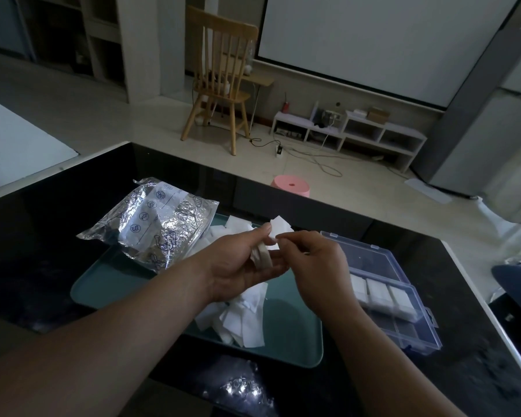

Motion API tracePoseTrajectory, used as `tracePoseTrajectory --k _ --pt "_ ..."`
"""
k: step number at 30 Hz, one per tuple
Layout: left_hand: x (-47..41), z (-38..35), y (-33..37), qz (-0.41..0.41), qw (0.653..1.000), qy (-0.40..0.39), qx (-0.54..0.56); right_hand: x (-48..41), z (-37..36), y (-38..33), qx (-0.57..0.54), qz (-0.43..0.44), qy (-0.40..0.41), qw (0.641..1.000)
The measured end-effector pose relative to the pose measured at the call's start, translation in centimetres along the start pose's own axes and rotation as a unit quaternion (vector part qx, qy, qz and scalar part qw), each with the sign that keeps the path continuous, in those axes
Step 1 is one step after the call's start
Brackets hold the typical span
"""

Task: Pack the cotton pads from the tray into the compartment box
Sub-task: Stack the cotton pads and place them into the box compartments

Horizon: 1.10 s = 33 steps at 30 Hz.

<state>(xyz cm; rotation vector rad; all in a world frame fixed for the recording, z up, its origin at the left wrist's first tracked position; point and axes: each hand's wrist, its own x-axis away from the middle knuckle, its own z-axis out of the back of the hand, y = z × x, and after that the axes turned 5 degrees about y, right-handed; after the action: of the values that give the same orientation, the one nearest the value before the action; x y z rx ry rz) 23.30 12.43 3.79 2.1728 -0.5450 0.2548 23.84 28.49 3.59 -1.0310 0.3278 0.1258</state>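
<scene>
A teal tray (292, 344) lies on the dark table with several loose white cotton pads (241, 320) piled in it. Above the tray, my left hand (241, 263) holds a small stack of cotton pads (262, 257) on edge between thumb and fingers. My right hand (313, 263) pinches a single white pad (280, 225) at the top of that stack. To the right stands the clear blue compartment box (397, 323), lid open, with stacks of pads (379, 293) filling three compartments of its far row.
A crumpled silver foil bag (154, 221) lies on the tray's far left corner. The dark glossy table (27, 251) ends at a white edge on the right. Beyond it are a pink stool (291, 188), a wooden chair (220, 76) and a low white shelf (352, 130).
</scene>
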Motion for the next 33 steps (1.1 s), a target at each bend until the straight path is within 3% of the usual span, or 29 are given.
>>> tracePoseTrajectory --k 4,14,21,27,33 --pt "0.1 -0.2 -0.2 -0.022 0.999 -0.040 -0.018 0.4 -0.2 -0.5 0.020 0.020 0.003 1.000" --pt "0.2 0.0 -0.2 -0.055 0.997 -0.006 -0.057 1.0 -0.1 -1.2 0.049 0.060 -0.040 0.996" --pt "0.1 0.5 0.2 -0.019 0.997 -0.041 -0.058 0.7 0.5 -0.8 0.089 0.125 -0.104 0.983" --pt "0.2 0.5 -0.2 0.026 0.988 -0.091 -0.120 0.9 0.7 -1.1 0.065 0.085 -0.170 0.980" --pt "-0.5 0.6 -0.6 0.046 0.992 -0.074 -0.090 1.1 0.3 -0.8 0.049 0.086 -0.160 0.982"
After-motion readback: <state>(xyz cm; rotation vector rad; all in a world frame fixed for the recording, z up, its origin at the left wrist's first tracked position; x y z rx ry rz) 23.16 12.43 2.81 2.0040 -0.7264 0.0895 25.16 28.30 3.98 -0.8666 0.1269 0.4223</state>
